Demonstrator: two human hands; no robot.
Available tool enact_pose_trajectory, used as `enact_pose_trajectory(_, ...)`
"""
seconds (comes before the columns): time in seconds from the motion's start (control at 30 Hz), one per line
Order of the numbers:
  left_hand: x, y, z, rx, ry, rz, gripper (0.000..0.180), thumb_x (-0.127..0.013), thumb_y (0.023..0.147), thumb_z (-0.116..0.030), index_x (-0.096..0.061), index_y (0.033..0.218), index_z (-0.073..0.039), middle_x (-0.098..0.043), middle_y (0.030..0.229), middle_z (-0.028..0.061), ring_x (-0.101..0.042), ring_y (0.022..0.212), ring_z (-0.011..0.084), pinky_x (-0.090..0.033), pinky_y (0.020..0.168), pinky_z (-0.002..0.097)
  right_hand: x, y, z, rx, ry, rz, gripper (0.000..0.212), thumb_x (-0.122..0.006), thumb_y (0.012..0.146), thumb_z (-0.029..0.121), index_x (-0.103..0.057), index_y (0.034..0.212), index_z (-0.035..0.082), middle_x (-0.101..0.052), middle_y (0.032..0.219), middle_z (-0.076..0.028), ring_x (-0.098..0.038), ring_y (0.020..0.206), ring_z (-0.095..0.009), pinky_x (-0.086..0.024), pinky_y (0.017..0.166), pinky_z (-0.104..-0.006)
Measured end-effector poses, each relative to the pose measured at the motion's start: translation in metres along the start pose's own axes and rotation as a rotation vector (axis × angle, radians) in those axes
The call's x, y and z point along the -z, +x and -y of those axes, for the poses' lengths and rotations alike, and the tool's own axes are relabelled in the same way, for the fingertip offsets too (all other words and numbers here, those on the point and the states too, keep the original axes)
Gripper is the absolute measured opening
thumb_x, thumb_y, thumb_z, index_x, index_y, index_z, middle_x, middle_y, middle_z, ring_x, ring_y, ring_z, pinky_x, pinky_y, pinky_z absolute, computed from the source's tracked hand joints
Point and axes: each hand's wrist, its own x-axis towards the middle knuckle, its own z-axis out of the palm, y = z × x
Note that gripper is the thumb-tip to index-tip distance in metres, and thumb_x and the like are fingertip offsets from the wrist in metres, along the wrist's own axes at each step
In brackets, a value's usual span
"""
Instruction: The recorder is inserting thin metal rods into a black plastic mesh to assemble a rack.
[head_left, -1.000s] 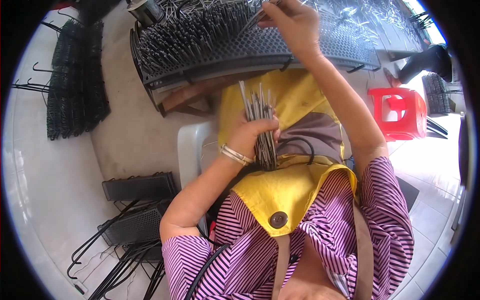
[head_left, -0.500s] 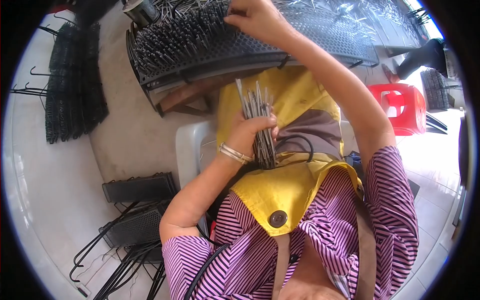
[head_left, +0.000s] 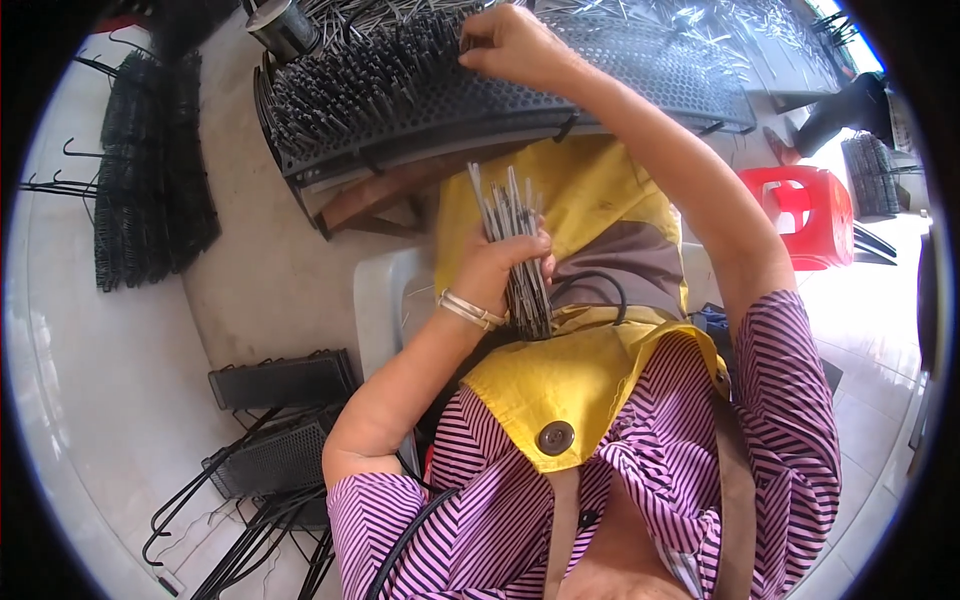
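A bundle of thin grey metal rods (head_left: 528, 295) is gripped in my left hand (head_left: 505, 265), held above my lap with the rods' uneven tips pointing up and away. My right hand (head_left: 515, 50) hovers over a dark perforated metal rack (head_left: 640, 85), its thumb and fingers pinched together. Whatever may be between those fingertips is too small and dark to make out. Many short dark rods (head_left: 345, 95) stand packed in the holes of the rack's left part, just left of my right hand. Bare holes show across the rack's right part.
Loose silvery rods (head_left: 690, 20) lie beyond the rack, and a metal can (head_left: 283, 28) stands at its far left. Dark hooked racks (head_left: 155, 160) hang at left; more perforated racks (head_left: 275, 380) stand lower left. A red stool (head_left: 800, 215) is at right, near another person's leg (head_left: 845, 115).
My right hand has shifted slightly down and to the right over the rack. My left hand keeps its grip on the rods with almost no movement.
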Motion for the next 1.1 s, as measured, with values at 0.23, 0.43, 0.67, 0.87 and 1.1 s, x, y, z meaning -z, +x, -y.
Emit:
enact_pose_trajectory(0.23, 0.002, -0.002, 0.002, -0.007, -0.011, -0.004, 0.025, -0.058, 0.068, 0.004, -0.048, 0.091, 0.003, -0.054, 0.069, 0.0101, -0.055, 0.055, 0.0194, -0.047, 0.047, 0.0292, -0.003, -0.006, 0.005, -0.094, 0.110, -0.026, 0.017, -0.057, 0.063, 0.012, -0.053, 0.068, -0.003, -0.050, 0.056, -0.019, -0.051, 0.057, -0.034, -0.042, 0.057, -0.0379)
enact_pose_trajectory(0.43, 0.004, 0.000, 0.000, -0.002, -0.005, 0.001, 0.025, -0.058, 0.068, 0.004, -0.047, 0.091, 0.003, -0.054, 0.068, 0.0103, -0.055, 0.054, 0.0200, -0.048, 0.047, 0.0296, -0.003, -0.003, 0.004, -0.191, 0.096, -0.031, 0.016, -0.057, 0.062, 0.010, -0.052, 0.066, -0.004, -0.048, 0.056, -0.019, -0.048, 0.055, -0.033, -0.041, 0.057, -0.0374)
enact_pose_trajectory(0.67, -0.001, 0.001, -0.002, -0.012, 0.006, -0.014, 0.025, -0.057, 0.069, 0.004, -0.047, 0.092, 0.003, -0.053, 0.068, 0.0108, -0.055, 0.054, 0.0202, -0.047, 0.048, 0.0300, -0.003, 0.005, 0.015, 0.026, -0.104, 0.032, 0.014, -0.056, 0.066, 0.014, -0.054, 0.069, 0.000, -0.054, 0.062, -0.019, -0.055, 0.064, -0.035, -0.045, 0.060, -0.0409)
enact_pose_trajectory(0.87, 0.003, -0.001, 0.001, 0.153, -0.091, -0.060, 0.025, -0.060, 0.068, 0.000, -0.047, 0.090, -0.003, -0.048, 0.066, 0.0077, -0.050, 0.054, 0.0223, -0.042, 0.048, 0.0331, -0.016, -0.013, 0.020, -0.211, -0.213, 0.057, 0.016, -0.054, 0.056, 0.016, -0.063, 0.064, 0.006, -0.061, 0.067, -0.014, -0.061, 0.067, -0.029, -0.050, 0.060, -0.0381)
enact_pose_trajectory(1.1, 0.014, -0.009, 0.000, -0.031, 0.028, 0.043, 0.037, -0.057, 0.067, 0.001, -0.046, 0.102, -0.004, -0.052, 0.070, 0.0111, -0.051, 0.058, 0.0243, -0.045, 0.054, 0.0383, -0.031, -0.044, 0.049, -0.075, -0.113, -0.144, 0.033, -0.063, 0.068, 0.019, -0.042, 0.086, 0.000, -0.052, 0.066, -0.016, -0.053, 0.063, -0.034, -0.041, 0.055, -0.0428)
